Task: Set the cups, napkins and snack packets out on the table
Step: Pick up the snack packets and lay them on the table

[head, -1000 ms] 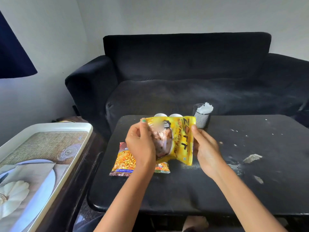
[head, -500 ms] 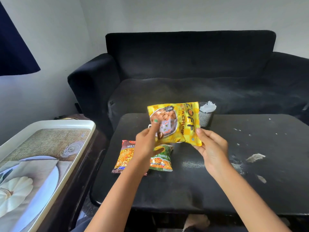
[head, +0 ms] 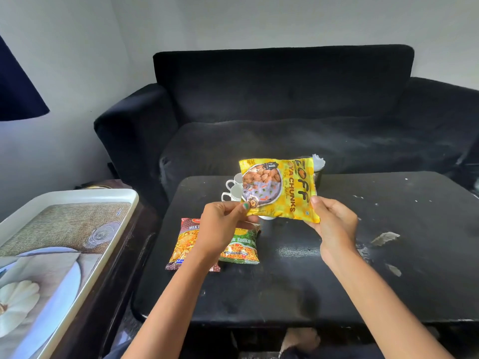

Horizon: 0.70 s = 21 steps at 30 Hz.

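— What have the hands got?

— I see the left hand [head: 220, 224] and right hand [head: 334, 224] each pinching a bottom corner of the yellow soya chunks packet [head: 278, 189], held upright above the black bench [head: 311, 275].

— And behind it?

— The packet hides most of the white cups [head: 233, 187] and the napkin holder [head: 318, 164]. My left wrist covers part of the red mixture packet [head: 185, 242] and the green tadka packet [head: 243, 248] lying on the bench.
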Tool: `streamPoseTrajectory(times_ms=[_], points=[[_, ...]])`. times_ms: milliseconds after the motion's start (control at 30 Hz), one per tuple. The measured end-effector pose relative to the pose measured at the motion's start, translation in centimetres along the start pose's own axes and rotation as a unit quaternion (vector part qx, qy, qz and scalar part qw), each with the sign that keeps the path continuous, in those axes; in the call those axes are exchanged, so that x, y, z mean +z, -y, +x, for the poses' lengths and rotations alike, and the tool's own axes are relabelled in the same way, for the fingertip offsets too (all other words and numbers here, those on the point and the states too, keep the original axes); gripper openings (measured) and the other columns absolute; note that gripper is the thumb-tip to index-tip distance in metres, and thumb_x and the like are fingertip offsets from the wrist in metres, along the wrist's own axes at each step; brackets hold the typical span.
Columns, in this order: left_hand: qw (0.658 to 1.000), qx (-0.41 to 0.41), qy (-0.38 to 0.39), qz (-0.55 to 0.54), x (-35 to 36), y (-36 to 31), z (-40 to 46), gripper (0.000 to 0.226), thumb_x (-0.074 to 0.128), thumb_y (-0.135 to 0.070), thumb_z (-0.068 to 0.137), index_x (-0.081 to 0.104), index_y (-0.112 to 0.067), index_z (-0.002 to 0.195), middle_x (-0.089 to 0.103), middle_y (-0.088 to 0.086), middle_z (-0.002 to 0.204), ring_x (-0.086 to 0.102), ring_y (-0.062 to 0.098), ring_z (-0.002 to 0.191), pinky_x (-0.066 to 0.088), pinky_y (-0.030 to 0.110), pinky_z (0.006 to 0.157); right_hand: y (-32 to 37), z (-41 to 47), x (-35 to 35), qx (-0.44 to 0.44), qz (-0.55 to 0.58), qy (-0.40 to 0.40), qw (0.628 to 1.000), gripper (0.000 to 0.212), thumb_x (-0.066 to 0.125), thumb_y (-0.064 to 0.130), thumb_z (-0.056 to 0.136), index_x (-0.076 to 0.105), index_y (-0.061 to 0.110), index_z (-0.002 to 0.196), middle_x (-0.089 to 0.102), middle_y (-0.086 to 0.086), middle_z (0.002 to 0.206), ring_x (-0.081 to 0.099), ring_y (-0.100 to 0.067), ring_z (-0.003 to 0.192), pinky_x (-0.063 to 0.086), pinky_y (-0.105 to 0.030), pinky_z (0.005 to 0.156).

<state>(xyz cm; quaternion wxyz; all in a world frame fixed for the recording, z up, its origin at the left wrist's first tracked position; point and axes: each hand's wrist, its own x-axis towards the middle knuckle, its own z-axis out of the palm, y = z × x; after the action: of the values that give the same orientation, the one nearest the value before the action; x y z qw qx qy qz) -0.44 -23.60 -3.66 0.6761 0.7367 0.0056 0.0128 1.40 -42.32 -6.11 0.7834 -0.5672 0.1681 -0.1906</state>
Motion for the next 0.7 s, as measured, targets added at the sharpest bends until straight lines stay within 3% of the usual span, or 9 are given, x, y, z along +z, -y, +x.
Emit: streamPoseTrajectory(times_ms=[133,267,367,467,567,633,700], points=[[0.999,0.021,0.007,0.027,-0.2,0.3,0.3,0.020,0.056,-0.014,0.095,0.072,-0.008,0.086,0.074,0.010,0.075,0.069,0.015,0.062,0.058,0.030,0.075,0.4,0.3,-0.1,-0.028,-0.025,0.005,0.999,0.007,0.061,0.006,0.089,0.066,0.006,0.084,0.066,0.001,0.073,0.065,-0.005,0.061,0.054,-0.021,0.052],[0.999,0.039,0.012,0.036,0.5,0.8,0.3,0.019,0.055,-0.017,0.095,0.072,-0.010,0.090,0.075,0.007,0.076,0.070,0.012,0.065,0.056,0.022,0.071,0.6,0.3,-0.3,-0.047,-0.008,-0.011,0.999,0.010,0.059,0.004,0.089,0.065,0.007,0.081,0.066,-0.002,0.073,0.065,0.000,0.054,0.056,-0.018,0.052],[0.998,0.058,0.003,0.012,1.5,1.2,-0.2,0.022,0.053,-0.014,0.096,0.073,-0.014,0.087,0.075,0.006,0.079,0.071,0.012,0.070,0.055,0.022,0.072,0.7,0.3,-0.6,0.031,0.068,-0.014,0.997,0.007,0.064,0.011,0.088,0.065,0.011,0.080,0.072,-0.003,0.073,0.070,-0.010,0.066,0.058,-0.029,0.064],[0.997,0.067,-0.021,-0.028,3.0,1.6,-0.7,0.022,0.052,-0.011,0.097,0.073,-0.005,0.090,0.075,0.007,0.080,0.071,0.013,0.074,0.057,0.032,0.080,1.1,0.2,-0.8,0.155,0.191,0.074,0.967,0.017,0.064,0.025,0.085,0.065,0.011,0.095,0.076,-0.002,0.083,0.073,-0.011,0.077,0.054,-0.028,0.070],[0.993,0.077,-0.057,-0.064,4.5,1.7,-1.0,0.021,0.054,-0.011,0.096,0.073,-0.004,0.090,0.074,0.001,0.077,0.068,0.007,0.072,0.057,0.027,0.078,0.8,-0.2,-0.5,0.200,0.213,0.133,0.947,0.027,0.059,0.031,0.087,0.062,0.011,0.106,0.075,-0.005,0.093,0.069,-0.015,0.091,0.053,-0.035,0.077],[0.994,0.081,-0.051,-0.056,5.6,1.6,-1.3,0.020,0.056,-0.011,0.095,0.073,-0.007,0.087,0.074,0.004,0.079,0.065,0.008,0.071,0.055,0.030,0.076,0.6,-0.5,-0.1,0.203,0.213,0.156,0.943,0.021,0.056,0.027,0.090,0.063,0.011,0.102,0.076,-0.005,0.088,0.070,-0.016,0.087,0.056,-0.032,0.075],[0.997,0.063,0.006,-0.037,6.5,1.7,-1.6,0.020,0.058,-0.008,0.093,0.071,-0.011,0.079,0.074,0.008,0.078,0.064,0.013,0.071,0.055,0.036,0.077,0.6,-0.7,0.2,0.200,0.196,0.169,0.945,0.017,0.054,0.023,0.091,0.064,0.011,0.098,0.076,-0.004,0.083,0.073,-0.016,0.074,0.060,-0.030,0.063]])
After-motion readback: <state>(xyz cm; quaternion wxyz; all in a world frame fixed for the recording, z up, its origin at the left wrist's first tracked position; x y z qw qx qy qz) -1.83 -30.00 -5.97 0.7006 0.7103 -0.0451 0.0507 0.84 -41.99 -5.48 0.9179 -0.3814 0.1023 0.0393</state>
